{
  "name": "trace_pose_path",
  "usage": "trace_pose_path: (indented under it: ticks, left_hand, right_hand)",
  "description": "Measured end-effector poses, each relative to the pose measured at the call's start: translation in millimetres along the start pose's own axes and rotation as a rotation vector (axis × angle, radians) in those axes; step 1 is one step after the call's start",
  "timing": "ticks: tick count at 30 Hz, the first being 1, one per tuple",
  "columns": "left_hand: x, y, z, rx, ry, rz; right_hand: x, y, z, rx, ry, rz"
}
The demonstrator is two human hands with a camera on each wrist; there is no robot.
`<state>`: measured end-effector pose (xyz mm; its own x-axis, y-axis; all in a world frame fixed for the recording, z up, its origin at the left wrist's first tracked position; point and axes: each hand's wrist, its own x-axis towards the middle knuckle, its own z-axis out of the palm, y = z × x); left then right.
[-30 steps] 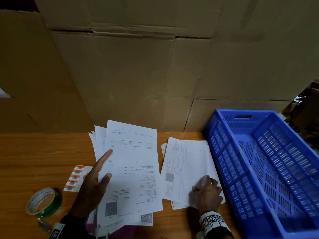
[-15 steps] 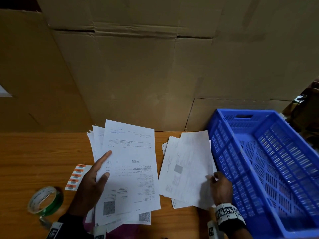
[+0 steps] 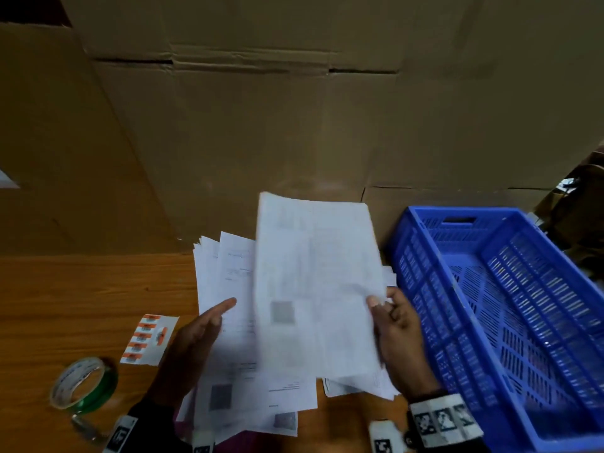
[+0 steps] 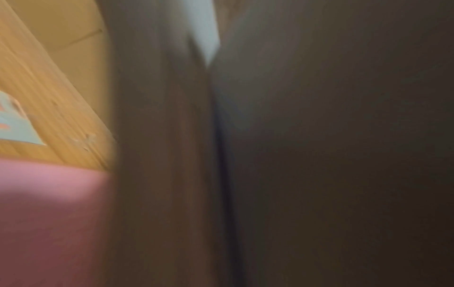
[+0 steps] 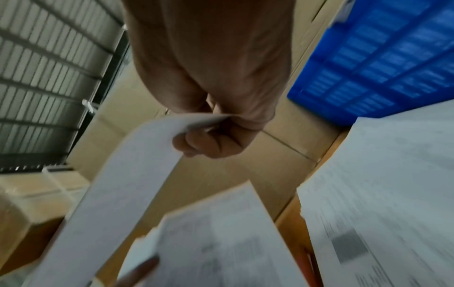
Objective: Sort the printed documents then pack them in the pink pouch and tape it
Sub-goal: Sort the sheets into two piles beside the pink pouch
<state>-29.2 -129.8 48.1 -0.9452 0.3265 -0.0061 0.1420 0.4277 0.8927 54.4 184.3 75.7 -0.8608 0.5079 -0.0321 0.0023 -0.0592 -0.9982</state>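
My right hand (image 3: 390, 317) pinches the right edge of one printed sheet (image 3: 313, 282) and holds it lifted between the two paper piles; the right wrist view shows thumb and fingers closed on that sheet (image 5: 137, 170). My left hand (image 3: 199, 335) lies flat with straight fingers on the left pile of documents (image 3: 228, 276). The right pile (image 3: 359, 385) peeks out under the lifted sheet. A strip of the pink pouch (image 4: 49, 213) lies under the left pile at the table's near edge. A green tape roll (image 3: 83, 384) sits at the front left.
A blue slatted crate (image 3: 510, 315) stands at the right on the wooden table (image 3: 81, 289). A sheet of orange labels (image 3: 147, 338) lies left of my left hand. Tall cardboard boxes (image 3: 261, 125) wall off the back.
My right hand has lifted the top sheet off the right pile and carried it up and leftward, over the gap and the left pile's edge. The left hand has stayed on its pile.
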Motion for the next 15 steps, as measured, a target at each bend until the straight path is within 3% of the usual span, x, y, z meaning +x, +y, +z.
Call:
trace_pose_path:
  ticks: [4,7,10,13,15]
  left_hand:
    - [2,0,6,-0.049,0.18,-0.113]
    - [-4,9,10,-0.017,0.176,-0.082]
    - [-6,14,5,-0.051,0.179,-0.09]
    - [-10,11,-4,-0.092,0.226,-0.082]
    - [-15,5,-9,-0.079,0.242,-0.068]
  right_hand:
    - [-14,31,37,-0.084,-0.191,0.069]
    - [-18,58,45,-0.171,-0.25,0.14]
    - [-4,84,23,-0.372,-0.129,0.188]
    - [15,110,-17,-1.027,0.073,0.389]
    - [21,117,-39,-1.239,0.126,0.513]
